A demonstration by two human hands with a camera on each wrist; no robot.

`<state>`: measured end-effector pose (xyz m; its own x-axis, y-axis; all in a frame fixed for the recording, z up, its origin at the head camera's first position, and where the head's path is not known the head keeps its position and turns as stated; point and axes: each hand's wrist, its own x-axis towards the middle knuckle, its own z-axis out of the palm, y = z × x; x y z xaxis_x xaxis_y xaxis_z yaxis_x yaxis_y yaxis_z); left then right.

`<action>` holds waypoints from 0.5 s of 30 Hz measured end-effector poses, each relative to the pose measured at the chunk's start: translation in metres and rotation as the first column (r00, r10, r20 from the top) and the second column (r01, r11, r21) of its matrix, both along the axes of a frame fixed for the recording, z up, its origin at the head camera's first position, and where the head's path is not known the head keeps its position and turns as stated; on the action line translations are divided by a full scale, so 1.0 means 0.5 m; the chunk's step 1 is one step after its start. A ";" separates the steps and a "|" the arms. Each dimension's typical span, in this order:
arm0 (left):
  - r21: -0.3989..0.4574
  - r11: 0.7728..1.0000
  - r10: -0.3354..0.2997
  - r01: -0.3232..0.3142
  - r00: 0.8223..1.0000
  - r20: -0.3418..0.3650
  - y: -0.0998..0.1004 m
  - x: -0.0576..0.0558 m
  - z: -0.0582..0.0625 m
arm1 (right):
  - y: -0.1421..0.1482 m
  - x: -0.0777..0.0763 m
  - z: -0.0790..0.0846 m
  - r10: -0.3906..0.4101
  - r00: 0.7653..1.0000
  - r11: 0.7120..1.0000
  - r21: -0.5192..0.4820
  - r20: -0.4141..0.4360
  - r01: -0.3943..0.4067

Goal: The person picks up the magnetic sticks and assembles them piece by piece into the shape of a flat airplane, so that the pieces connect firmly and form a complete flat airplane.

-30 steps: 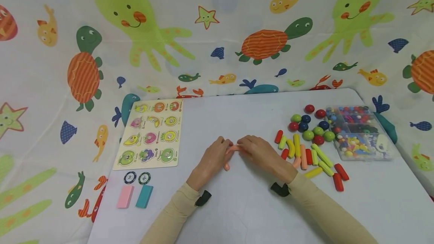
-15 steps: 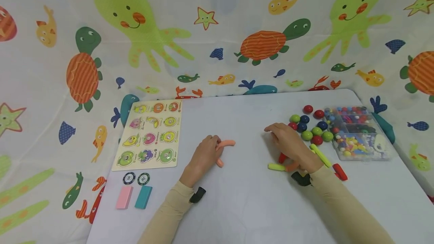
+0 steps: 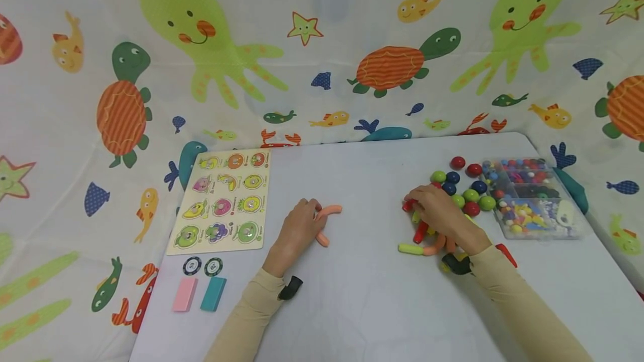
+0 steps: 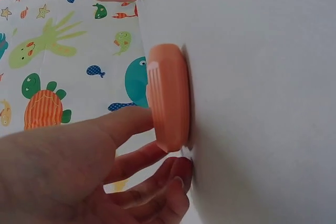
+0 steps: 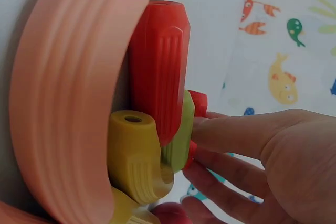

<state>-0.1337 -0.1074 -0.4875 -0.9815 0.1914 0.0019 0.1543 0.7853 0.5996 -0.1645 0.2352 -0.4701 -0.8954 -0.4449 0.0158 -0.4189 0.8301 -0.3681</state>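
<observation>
My left hand (image 3: 297,230) holds curved orange tube pieces (image 3: 330,210) on the white table, left of its middle. In the left wrist view, thumb and fingers are around the lower end of a ridged orange piece (image 4: 169,95). My right hand (image 3: 439,211) reaches over a pile of coloured tubes and pinches a short red tube (image 3: 408,205) at the pile's far left. The right wrist view shows that red tube (image 5: 198,103) between thumb and fingers, partly hidden behind a lime tube (image 5: 179,140). Closer stand another red tube (image 5: 160,66), a yellow curved piece (image 5: 134,156) and an orange curve (image 5: 68,93).
Red, blue and green balls (image 3: 470,209) lie behind the pile, next to a clear compartment box (image 3: 538,200) of beads. At left lie a fruit puzzle board (image 3: 221,200), two round chips (image 3: 213,266), a pink block (image 3: 185,294) and a teal block (image 3: 213,294). A sea-animal cloth (image 3: 322,43) hangs behind.
My right hand has let go of the orange pieces and moved right to the pile, where it now pinches a red tube. My left hand has shifted slightly left, still holding the orange pieces.
</observation>
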 end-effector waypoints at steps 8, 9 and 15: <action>-0.004 1.000 -0.009 0.009 0.998 -0.060 0.004 -0.010 -0.010 | -0.007 -0.007 -0.012 -0.033 0.999 0.999 0.025 -0.023 0.034; 0.001 1.000 -0.010 0.010 0.998 -0.060 0.004 -0.011 -0.013 | -0.009 -0.008 -0.014 -0.034 0.999 0.999 0.023 -0.023 0.034; 0.101 0.995 -0.015 0.022 0.998 -0.067 0.004 -0.022 -0.030 | -0.017 -0.013 -0.024 -0.038 0.999 0.999 0.011 -0.025 0.038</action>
